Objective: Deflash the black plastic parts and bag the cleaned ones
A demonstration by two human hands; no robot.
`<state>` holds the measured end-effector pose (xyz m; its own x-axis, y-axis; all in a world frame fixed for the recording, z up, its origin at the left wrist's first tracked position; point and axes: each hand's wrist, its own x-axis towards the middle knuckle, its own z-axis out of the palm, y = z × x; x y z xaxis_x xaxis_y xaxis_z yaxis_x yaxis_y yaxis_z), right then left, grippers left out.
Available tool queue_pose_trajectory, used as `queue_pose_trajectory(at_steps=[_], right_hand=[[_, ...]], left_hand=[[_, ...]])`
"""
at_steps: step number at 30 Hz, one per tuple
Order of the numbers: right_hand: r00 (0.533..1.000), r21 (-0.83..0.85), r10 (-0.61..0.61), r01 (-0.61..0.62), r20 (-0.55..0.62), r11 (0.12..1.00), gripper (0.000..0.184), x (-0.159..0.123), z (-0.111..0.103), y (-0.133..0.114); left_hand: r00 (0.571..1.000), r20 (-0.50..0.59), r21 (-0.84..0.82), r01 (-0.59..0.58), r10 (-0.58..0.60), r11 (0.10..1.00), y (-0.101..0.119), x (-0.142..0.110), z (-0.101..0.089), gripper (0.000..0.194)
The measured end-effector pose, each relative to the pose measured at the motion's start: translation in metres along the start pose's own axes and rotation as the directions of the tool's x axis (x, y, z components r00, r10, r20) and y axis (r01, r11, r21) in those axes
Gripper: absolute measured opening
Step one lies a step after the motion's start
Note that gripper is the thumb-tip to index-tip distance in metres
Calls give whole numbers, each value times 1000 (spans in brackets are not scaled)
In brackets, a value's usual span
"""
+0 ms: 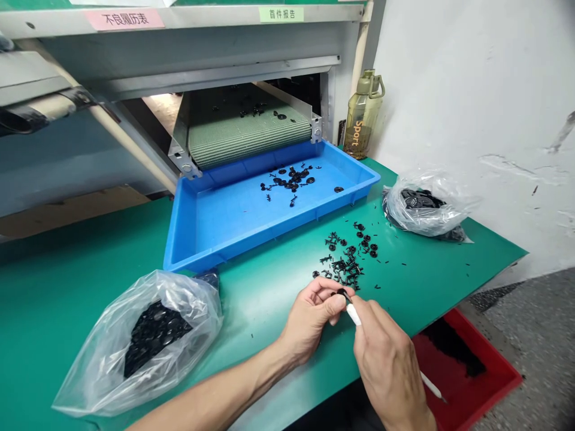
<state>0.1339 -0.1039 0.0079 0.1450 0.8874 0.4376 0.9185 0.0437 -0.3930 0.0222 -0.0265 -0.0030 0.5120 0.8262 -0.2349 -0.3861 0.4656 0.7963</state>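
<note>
Between the thumb and fingers of my left hand (314, 308) is a small black round plastic part (342, 292). My right hand (389, 353) grips a slim white-handled tool (354, 315), with its working end right at the part. The tool's rear end sticks out below my right palm; its exact kind is hard to make out. Just beyond both hands lies a loose pile of small black plastic parts (348, 263), some round and some branched, with thin black offcuts scattered around. My hands are close together above the green table (269, 299).
Behind the pile stands a blue tray (215, 209) holding more black parts, under the end of a green conveyor belt (251, 134). Clear bags of black parts sit left (179, 311) and right (426, 206). A bottle (363, 117) stands at the back; a red bin (489, 383) is below the table's right edge.
</note>
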Motion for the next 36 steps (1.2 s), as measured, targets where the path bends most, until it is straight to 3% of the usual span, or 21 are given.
queue_pose_trajectory(at_steps=[5,8,12,15,18,20,21,23,25,27,30,36], right_hand=[[1000,7,-3,3,4,1000,32,-1,3,-1],[997,93,73,-74,14,993,29,-1,7,2],[949,265,226,-281,220,922,23,10,5,6],[874,429,262,-437,409,790,25,23,0,8],[756,567,233,-625,612,536,29,31,-3,12],[693,564,226,-700,685,438,30,31,-4,17],[693,552,244,-699,678,455,30,30,-5,21],[757,494,313,-625,574,605,26,29,-6,31],[842,357,372,-511,391,782,23,31,-8,46],[898,194,390,-428,205,883,23,39,-8,63],[930,86,359,-365,77,927,28,57,-2,84],[946,46,308,-314,104,948,27,81,15,91]], left_hand=[[999,-1,104,-39,39,994,-1,-1,-1,24],[998,-1,136,-63,64,989,-1,-1,-1,23],[998,-17,130,-63,66,989,-1,0,-2,24],[996,-18,123,-81,83,989,-2,2,-2,23],[993,-18,141,-113,117,984,-1,4,-1,22],[994,-11,166,-104,108,981,0,5,0,23],[995,-12,177,-93,97,980,0,5,1,23],[996,-29,198,-76,84,977,1,5,3,25],[995,-50,225,-76,89,971,2,5,4,25],[994,-55,254,-82,99,964,2,4,4,25],[995,-32,292,-82,96,953,2,3,4,25],[1000,10,288,-12,9,958,4,3,1,27]])
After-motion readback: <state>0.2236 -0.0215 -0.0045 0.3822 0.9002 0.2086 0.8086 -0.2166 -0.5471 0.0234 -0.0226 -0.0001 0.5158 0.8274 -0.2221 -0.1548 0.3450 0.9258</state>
